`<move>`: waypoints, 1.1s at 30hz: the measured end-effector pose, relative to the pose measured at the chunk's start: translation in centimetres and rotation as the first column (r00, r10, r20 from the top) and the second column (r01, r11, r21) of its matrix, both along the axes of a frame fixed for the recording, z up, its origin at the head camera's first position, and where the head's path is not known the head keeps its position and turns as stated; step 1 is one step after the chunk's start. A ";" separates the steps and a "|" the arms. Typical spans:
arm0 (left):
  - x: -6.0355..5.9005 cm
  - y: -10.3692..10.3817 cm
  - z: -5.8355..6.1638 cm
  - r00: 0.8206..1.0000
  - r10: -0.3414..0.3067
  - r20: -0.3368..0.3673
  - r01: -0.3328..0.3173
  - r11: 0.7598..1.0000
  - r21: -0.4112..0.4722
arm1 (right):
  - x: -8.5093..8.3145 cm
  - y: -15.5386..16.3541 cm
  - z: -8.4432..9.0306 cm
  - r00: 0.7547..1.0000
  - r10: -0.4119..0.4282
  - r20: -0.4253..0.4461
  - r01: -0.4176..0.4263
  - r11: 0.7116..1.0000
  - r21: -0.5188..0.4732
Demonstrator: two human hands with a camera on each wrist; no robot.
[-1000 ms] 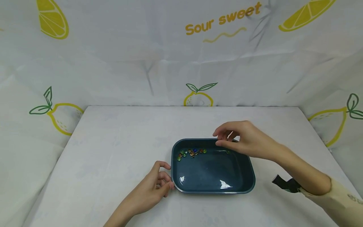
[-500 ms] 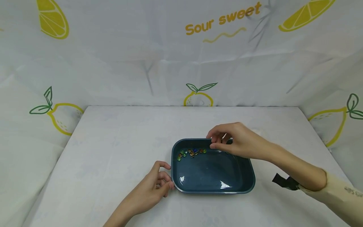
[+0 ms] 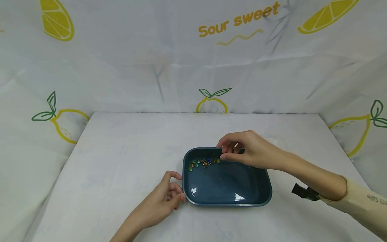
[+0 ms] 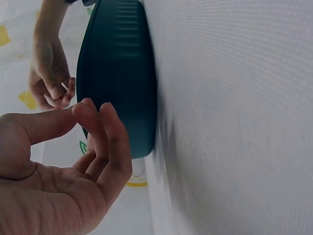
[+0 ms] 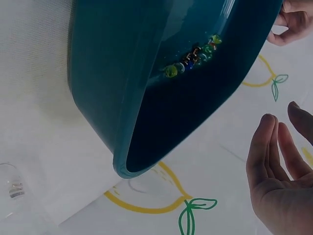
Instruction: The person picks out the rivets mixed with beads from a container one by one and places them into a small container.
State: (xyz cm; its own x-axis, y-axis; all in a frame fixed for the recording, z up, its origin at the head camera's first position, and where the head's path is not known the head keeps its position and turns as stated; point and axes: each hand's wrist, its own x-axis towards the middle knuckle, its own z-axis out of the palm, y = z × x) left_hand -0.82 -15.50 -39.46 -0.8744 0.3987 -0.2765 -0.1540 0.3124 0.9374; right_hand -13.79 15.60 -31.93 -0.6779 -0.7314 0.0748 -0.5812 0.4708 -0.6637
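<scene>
A dark teal rectangular tray (image 3: 226,204) with raised sides stands on the white table. Along its far left inside lie several small shiny glass marbles (image 3: 205,163), green, amber and blue, also visible in the right wrist view. My right hand (image 3: 257,151) hovers over the tray's far side, fingers loosely bent, thumb apart from them. Nothing shows between those fingers (image 5: 261,147) in the right wrist view. At the tray's left side, my left hand (image 3: 161,203) has its index fingertip and thumb right at the rim. Its fingers are relaxed and hold nothing in the left wrist view.
A clear see-through container (image 5: 14,191) lies on the table beyond the tray's right end, with small bits visible in it. A white cloth backdrop (image 3: 127,50) printed with lemons rises behind the table. A black strap (image 3: 303,192) hangs by the right sleeve.
My right hand has moved left over the tray's far side, closer to the marbles. The clear container behind it has become faintly visible. My left hand and the tray have stayed in place.
</scene>
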 end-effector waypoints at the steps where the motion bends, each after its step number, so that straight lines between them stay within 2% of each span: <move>1: 0.0 0.0 0.0 1.000 -0.001 -0.001 0.001 1.000 0.001 | 0.0 -0.1 0.0 1.000 0.002 0.009 -0.002 1.000 -0.002; 10: 0.0 -0.1 -0.1 1.000 -0.001 -0.005 0.001 1.000 0.003 | -0.1 -0.6 -0.1 0.996 0.036 0.085 -0.036 0.999 -0.001; 33: -0.1 0.1 0.0 1.000 0.004 0.015 -0.004 1.000 0.002 | -0.4 -1.3 -0.9 0.991 0.036 0.130 -0.038 0.999 0.011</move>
